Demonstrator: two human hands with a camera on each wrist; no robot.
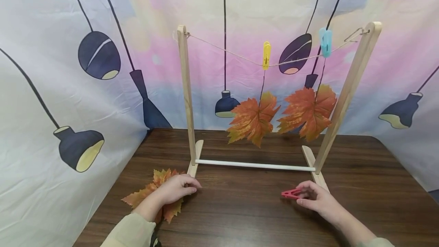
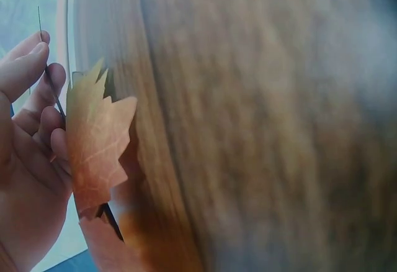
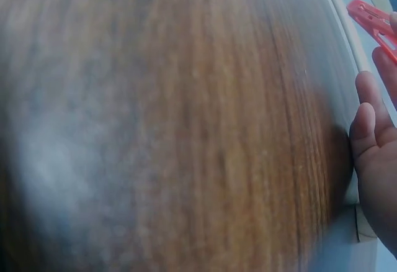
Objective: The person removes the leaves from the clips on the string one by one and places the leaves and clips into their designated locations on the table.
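Note:
Between thumb and index finger, my left hand (image 1: 178,189) pinches the thin dark stem of an orange maple leaf (image 1: 137,196); in the left wrist view the stem pokes up past the fingertips. That leaf (image 2: 99,148) lies under the hand and forearm, partly hidden by them. At the right, my right hand (image 1: 319,201) holds a red clothespin (image 1: 290,194) by one end, its other end pointing left. The right wrist view catches this clothespin (image 3: 371,20) only at its edge. Both hands are low over the table, in front of the wooden stand.
A string (image 1: 226,50) runs between two wooden posts (image 1: 186,98), joined below by a white rod (image 1: 253,164). A yellow clothespin (image 1: 266,55) and a blue clothespin (image 1: 326,43) on it hold two hanging leaves (image 1: 255,119). Everything stands on a brown table (image 1: 240,216) before a printed curtain.

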